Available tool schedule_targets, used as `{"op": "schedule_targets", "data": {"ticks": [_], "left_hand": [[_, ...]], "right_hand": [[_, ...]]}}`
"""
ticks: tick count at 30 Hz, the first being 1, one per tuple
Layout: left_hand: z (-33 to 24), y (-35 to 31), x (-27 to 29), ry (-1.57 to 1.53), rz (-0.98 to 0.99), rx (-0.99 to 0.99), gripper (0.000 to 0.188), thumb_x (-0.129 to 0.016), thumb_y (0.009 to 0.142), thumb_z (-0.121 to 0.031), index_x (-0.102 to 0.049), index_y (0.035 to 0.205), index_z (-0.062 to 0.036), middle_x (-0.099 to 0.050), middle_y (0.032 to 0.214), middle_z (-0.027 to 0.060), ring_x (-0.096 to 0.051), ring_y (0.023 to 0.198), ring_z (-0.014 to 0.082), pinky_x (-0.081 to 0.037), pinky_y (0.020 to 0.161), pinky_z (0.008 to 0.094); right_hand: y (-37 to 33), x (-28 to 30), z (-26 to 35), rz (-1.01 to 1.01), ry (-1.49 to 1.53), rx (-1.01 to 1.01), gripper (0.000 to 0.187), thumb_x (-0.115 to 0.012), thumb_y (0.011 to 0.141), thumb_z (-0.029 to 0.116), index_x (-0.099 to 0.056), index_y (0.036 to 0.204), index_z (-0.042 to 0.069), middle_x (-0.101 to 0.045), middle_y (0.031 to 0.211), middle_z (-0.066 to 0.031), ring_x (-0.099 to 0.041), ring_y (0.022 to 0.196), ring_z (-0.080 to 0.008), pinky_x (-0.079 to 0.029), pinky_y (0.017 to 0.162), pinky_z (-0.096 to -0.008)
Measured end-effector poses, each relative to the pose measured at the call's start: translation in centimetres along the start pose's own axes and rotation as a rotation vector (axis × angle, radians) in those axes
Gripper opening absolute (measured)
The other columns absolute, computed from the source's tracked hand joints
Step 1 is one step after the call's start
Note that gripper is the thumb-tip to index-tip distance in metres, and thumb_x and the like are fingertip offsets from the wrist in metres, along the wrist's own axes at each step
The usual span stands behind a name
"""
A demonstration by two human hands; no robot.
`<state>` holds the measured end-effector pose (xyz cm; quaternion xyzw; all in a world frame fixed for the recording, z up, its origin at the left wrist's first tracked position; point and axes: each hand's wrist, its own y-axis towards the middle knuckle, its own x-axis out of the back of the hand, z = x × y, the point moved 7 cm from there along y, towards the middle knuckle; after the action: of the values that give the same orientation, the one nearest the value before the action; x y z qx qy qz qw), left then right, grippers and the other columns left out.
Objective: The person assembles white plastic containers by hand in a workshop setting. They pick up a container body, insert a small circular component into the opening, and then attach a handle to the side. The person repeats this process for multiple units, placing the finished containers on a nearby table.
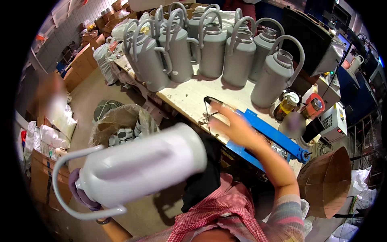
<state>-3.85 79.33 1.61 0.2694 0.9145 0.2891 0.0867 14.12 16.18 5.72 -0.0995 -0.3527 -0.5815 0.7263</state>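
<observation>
My left hand (75,188), apparently in a purple glove, grips the neck end of a large grey vacuum jug (141,167). The jug lies tilted on its side in the air, its base up toward the right and its carry loop hanging at the left. Most of that hand is hidden behind it. Over the bench edge my bare right hand (235,128) stretches out, fingers apart and smeared by motion. It is nearest a thin black-tipped tool (209,99) with a dark wire, beside a blue metal fixture (266,131).
Several grey jugs (212,52) with raised handles crowd the white workbench (181,94). At its right stand a jar of yellowish liquid (287,105), a red-lidded container (313,105) and a white box device (334,123). A sack of grey parts (109,121) and a cardboard box (325,183) flank me.
</observation>
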Motion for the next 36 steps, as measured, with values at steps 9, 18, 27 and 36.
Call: {"op": "schedule_targets", "data": {"ticks": [9,18,27,36], "left_hand": [[21.3,-17.4,-3.8,-0.352,0.016,1.013,0.059,-0.050,0.094,-0.052,-0.045,0.140,-0.0153,-0.049,0.140,0.0068,-0.050,0.122,0.0304,-0.052,0.090,0.0464],[18.2,-15.0,-15.2,-0.595,0.064,1.269,0.054,-0.058,0.092,-0.047,-0.043,0.138,-0.0243,-0.044,0.140,0.0108,-0.045,0.124,0.0345,-0.055,0.088,0.0489],[12.9,-17.9,-23.8,-0.744,0.314,1.464,0.083,-0.070,0.087,-0.034,-0.022,0.149,-0.0060,-0.037,0.144,0.0179,-0.047,0.126,0.0353,-0.048,0.101,0.0475],[-14.2,-26.3,-37.6,-1.040,0.879,0.800,0.059,-0.055,0.095,-0.053,-0.060,0.120,0.0010,-0.064,0.113,0.0148,-0.060,0.102,0.0305,-0.046,0.091,0.0400]], "right_hand": [[9.8,30.8,-18.7,-0.656,-0.865,-0.408,0.072,-0.059,0.088,0.054,-0.052,0.129,-0.005,-0.059,0.123,-0.0312,-0.057,0.117,-0.0452,-0.042,0.102,-0.0468],[10.2,30.3,-17.3,-0.244,-1.220,-0.726,0.071,-0.037,0.091,0.071,-0.048,0.137,0.018,-0.057,0.125,-0.0305,-0.058,0.114,-0.0491,-0.046,0.097,-0.0541],[-8.6,35.8,4.3,-0.667,-0.790,0.127,0.063,-0.049,0.098,0.042,-0.035,0.153,0.013,-0.037,0.154,-0.0137,-0.038,0.139,-0.0280,-0.033,0.111,-0.0438],[-25.7,19.7,2.5,-0.526,-0.094,0.130,0.064,-0.081,0.064,0.027,-0.050,0.117,0.010,-0.052,0.129,-0.0196,-0.051,0.115,-0.0290,-0.038,0.100,-0.0440]]}}
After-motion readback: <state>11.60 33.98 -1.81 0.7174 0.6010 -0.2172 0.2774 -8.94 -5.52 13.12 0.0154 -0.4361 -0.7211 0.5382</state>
